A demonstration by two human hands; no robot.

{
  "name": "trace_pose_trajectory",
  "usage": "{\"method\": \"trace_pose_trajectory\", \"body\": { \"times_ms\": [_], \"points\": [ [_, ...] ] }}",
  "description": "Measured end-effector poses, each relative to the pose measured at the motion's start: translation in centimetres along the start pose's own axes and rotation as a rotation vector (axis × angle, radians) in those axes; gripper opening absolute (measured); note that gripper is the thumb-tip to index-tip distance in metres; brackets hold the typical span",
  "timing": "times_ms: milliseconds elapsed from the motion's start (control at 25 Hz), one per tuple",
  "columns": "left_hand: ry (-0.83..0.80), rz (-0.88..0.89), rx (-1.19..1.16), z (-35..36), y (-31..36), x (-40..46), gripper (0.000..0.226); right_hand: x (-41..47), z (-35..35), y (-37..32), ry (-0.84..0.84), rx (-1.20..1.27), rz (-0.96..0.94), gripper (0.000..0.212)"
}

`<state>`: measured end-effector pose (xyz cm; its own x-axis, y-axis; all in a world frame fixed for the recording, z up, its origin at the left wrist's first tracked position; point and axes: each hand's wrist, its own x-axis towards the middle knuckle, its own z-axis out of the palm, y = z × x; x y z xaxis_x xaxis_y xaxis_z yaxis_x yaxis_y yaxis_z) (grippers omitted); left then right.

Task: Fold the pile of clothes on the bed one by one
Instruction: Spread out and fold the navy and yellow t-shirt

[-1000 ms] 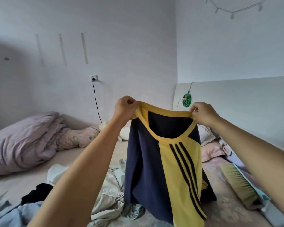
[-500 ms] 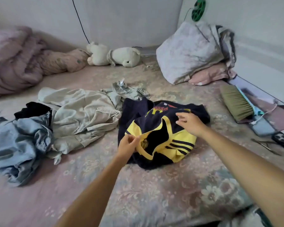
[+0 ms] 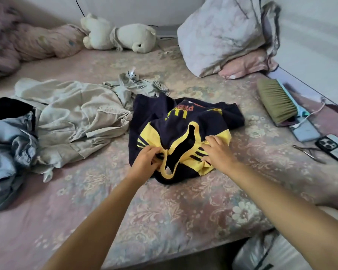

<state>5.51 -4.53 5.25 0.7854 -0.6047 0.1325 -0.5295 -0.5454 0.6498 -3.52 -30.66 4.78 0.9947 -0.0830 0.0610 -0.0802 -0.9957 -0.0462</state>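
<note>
Now, leftmost, blue jeans (image 3: 6,151) run off frame, a beige shirt (image 3: 70,117) beside them. Mid-bed, the left hand (image 3: 144,162) pinches the crumpled jersey (image 3: 183,123) collar; right hand (image 3: 219,151) presses flat, fingertips partly buried.

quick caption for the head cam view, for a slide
Both hands, left and right, work the yellow collar of a crumpled navy-and-yellow jersey on a floral bedspread.

body: two bare forearms | sleeves: none visible | hands (image 3: 144,160): bare, no rings
</note>
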Motion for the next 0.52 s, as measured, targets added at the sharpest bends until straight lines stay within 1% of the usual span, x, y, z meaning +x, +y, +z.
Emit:
{"method": "trace_pose_trajectory", "body": {
  "times_ms": [80, 160, 240, 280, 320, 360, 440, 480, 520],
  "points": [
    [0.025, 0.053, 0.161, 0.1, 0.1, 0.3, 0.046, 0.0, -0.2, 0.2, 0.059, -0.102, -0.029, 0.044],
    [0.157, 0.066, 0.295, -0.3, 0.1, 0.4, 0.032, -0.3, -0.3, 0.3, 0.122, -0.122, -0.054, 0.035],
    [0.26, 0.118, 0.316, -1.0, 0.2, 0.9, 0.018, -0.7, -1.3, 0.7, 0.217, -0.073, -0.065, 0.024],
    [0.287, 0.116, 0.264, -1.6, 0.6, 1.2, 0.012, -0.8, -2.1, 1.1, 0.288, -0.017, -0.042, 0.017],
    [0.297, 0.078, 0.161, -2.7, 1.4, 1.6, 0.008, -0.8, -3.2, 1.6, 0.361, 0.075, 0.017, 0.01],
    [0.294, -0.008, 0.027, -4.1, 2.3, 2.2, 0.006, -0.8, -4.7, 2.0, 0.399, 0.215, 0.098, 0.007],
    [0.295, -0.154, -0.209, -7.5, 4.0, 3.9, 0.005, -0.1, -8.7, 3.6, 0.408, 0.561, 0.273, 0.011],
    [0.308, -0.178, -0.298, -9.6, 4.8, 5.0, 0.009, 0.7, -11.1, 4.5, 0.387, 0.718, 0.325, 0.012],
    [0.33, -0.186, -0.383, -12.0, 5.6, 6.0, 0.013, 1.5, -13.7, 5.2, 0.386, 0.818, 0.345, 0.016]
  ]
}}
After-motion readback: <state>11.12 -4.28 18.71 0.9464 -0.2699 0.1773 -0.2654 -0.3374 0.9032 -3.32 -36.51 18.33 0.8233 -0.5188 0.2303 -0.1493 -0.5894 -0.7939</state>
